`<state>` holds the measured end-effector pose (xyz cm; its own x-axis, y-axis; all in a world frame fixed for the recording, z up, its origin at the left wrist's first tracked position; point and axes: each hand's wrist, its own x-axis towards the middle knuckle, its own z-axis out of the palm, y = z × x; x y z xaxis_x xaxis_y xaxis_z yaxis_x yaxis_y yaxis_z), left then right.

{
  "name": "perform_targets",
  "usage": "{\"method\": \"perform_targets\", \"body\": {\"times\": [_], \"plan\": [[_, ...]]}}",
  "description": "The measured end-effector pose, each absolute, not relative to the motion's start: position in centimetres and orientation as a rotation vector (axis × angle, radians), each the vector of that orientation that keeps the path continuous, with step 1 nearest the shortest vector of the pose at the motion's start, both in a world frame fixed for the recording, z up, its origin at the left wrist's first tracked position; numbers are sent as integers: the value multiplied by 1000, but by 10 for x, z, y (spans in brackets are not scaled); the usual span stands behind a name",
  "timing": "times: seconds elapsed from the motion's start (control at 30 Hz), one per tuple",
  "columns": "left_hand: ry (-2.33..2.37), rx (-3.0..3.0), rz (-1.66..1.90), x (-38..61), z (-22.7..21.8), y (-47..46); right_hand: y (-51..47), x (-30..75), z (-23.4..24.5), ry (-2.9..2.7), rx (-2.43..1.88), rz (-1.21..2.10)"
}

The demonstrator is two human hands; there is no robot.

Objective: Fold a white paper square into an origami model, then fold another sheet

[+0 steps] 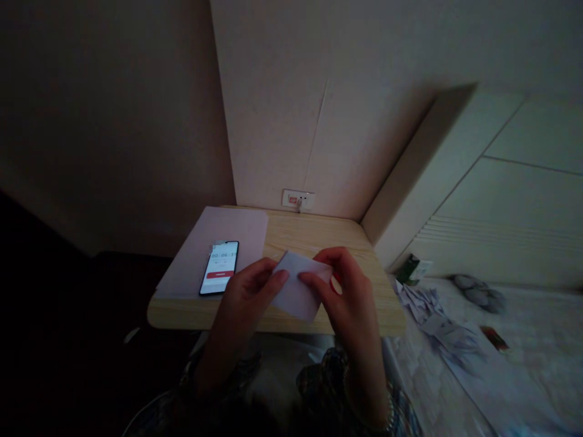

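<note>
A small piece of white paper (pixel 298 294), seemingly folded, is held up over the front part of the wooden table (pixel 314 227). My left hand (pixel 250 288) pinches its left side, thumb on top. On the right side my right hand (pixel 348 288) grips it, thumb pressed on its face and fingers curled behind. Something red and round (pixel 336 284) shows partly behind my right hand; what it is I cannot make out. Left of my hands, a phone (pixel 219 267) with a lit timer screen lies on white paper sheets (pixel 239 224).
A wall socket (pixel 298 199) with a plug sits just above the table's back edge. To the right is a bed (pixel 542 309) with a heap of folded papers (pixel 441 321), a grey item (pixel 478 292) and a dark green box (pixel 407 269). Walls stand behind and left.
</note>
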<state>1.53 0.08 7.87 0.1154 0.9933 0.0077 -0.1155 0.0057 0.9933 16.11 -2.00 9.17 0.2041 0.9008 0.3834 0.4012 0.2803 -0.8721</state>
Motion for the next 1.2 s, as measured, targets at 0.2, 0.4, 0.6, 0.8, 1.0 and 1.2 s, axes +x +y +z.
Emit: {"method": "perform_targets", "body": {"times": [0.2, 0.4, 0.6, 0.8, 1.0, 1.2], "plan": [[1094, 1138, 1255, 19, 81, -2, -22, 161, 90, -1413, -1273, 464], [1179, 1317, 1318, 17, 87, -7, -28, 157, 98, -1552, -1189, 301], [1199, 1424, 1331, 23, 95, -14, -31, 151, 98, -1541, -1207, 260], [1243, 1356, 1369, 24, 97, -15, -32, 149, 96, -1570, -1192, 176], [1237, 1326, 1397, 20, 94, -13, -33, 150, 93, -1679, -1127, 156], [1236, 1238, 1385, 18, 90, -11, -34, 152, 95, -1834, -1079, 64]]}}
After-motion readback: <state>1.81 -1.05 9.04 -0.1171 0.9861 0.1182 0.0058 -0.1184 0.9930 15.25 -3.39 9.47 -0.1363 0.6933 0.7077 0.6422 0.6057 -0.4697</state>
